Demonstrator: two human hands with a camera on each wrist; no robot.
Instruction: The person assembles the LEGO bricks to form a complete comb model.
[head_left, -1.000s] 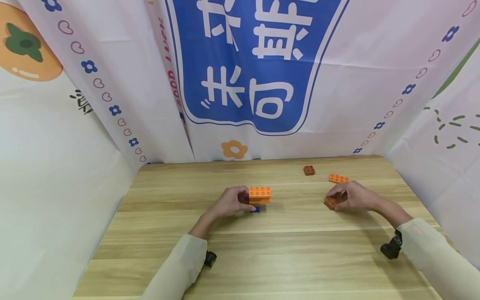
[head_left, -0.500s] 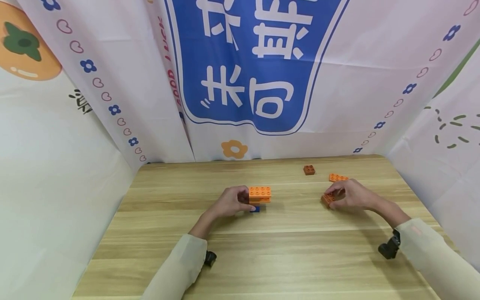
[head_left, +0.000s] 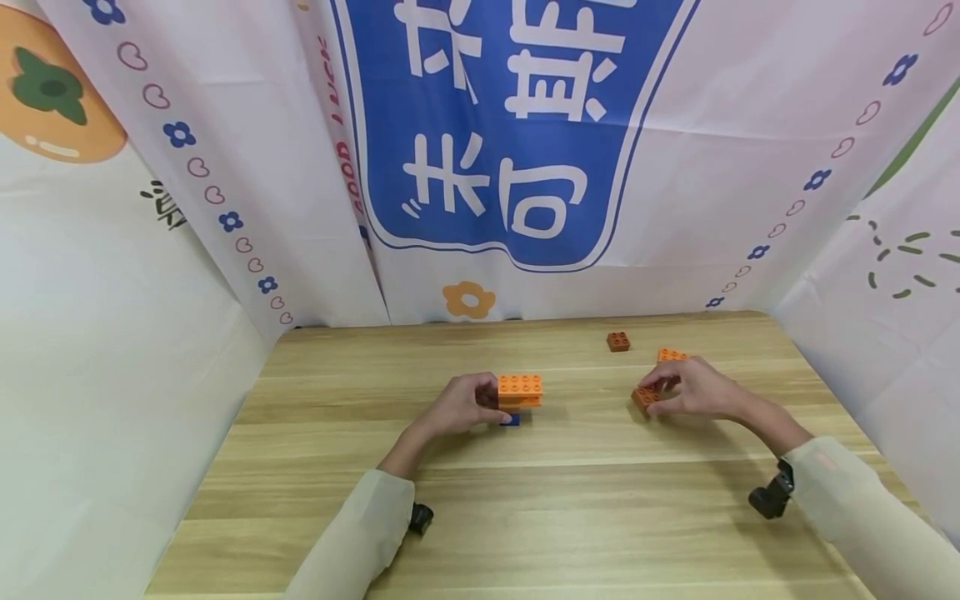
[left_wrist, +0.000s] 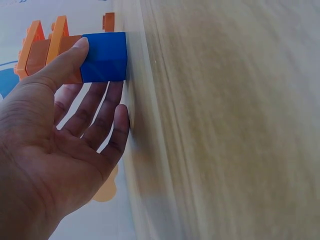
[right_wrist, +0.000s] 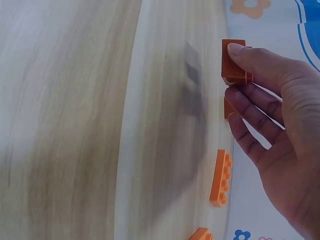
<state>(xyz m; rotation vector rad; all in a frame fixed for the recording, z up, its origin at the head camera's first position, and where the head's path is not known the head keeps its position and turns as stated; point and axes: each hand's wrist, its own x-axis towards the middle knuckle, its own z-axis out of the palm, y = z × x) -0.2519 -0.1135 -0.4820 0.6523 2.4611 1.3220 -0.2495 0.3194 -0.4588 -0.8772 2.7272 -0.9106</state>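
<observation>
My left hand (head_left: 461, 404) holds a stack of toy building bricks (head_left: 520, 386) upright near the middle of the table. In the left wrist view its blue brick (left_wrist: 105, 57) forms the base, with brown and wider orange bricks alternating above. The thumb presses across the blue brick and the brown one above it; the little finger is free of the stack. To the right, my right hand (head_left: 697, 387) pinches a brown brick (right_wrist: 229, 67) between thumb and fingers. That brick is raised over the wood, and a shadow lies apart from it in the right wrist view.
Another brown brick (head_left: 618, 342) lies toward the table's back edge. An orange brick (head_left: 672, 355) is just behind the right hand, and a second orange brick (right_wrist: 201, 234) shows low in the right wrist view. Printed cloth (head_left: 690, 208) hangs behind the wooden table (head_left: 465, 517).
My right hand has shifted slightly left with the brown brick, now covering more of the orange brick behind. The left hand and stack have stayed in place.
</observation>
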